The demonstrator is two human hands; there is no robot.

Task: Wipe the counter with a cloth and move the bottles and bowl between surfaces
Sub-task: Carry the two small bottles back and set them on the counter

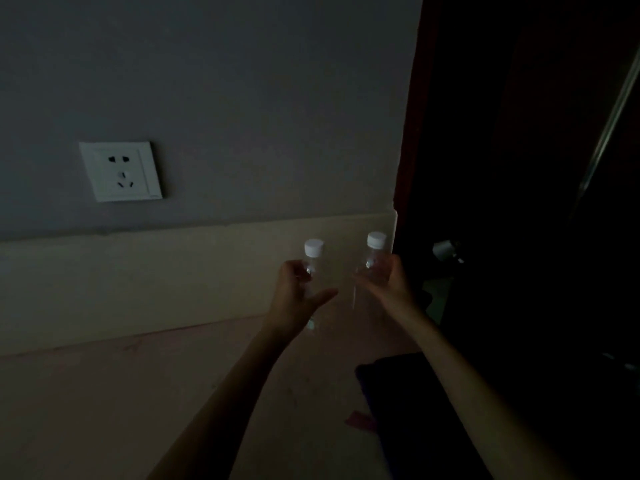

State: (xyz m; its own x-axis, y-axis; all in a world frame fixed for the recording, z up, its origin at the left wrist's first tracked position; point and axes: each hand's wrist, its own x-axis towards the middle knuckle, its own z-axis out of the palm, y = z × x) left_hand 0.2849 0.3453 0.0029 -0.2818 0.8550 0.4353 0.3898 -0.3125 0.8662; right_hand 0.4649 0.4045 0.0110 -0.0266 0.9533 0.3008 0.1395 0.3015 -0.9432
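Observation:
The scene is dim. My left hand (298,296) grips a clear bottle with a white cap (313,252), held upright above the pale counter (138,393). My right hand (389,282) grips a second clear bottle with a white cap (375,245), also upright, about a hand's width to the right of the first. Both bottles are in front of the beige splash strip (156,282) near the wall's right end. Whether the bottles touch the counter I cannot tell. No bowl or cloth is plainly visible.
A white wall socket (121,171) sits on the grey wall at left. A dark flat object (398,393) lies at the counter's right edge. To the right is a dark doorway with a red-brown frame (412,133). A small pink scrap (360,419) lies on the counter.

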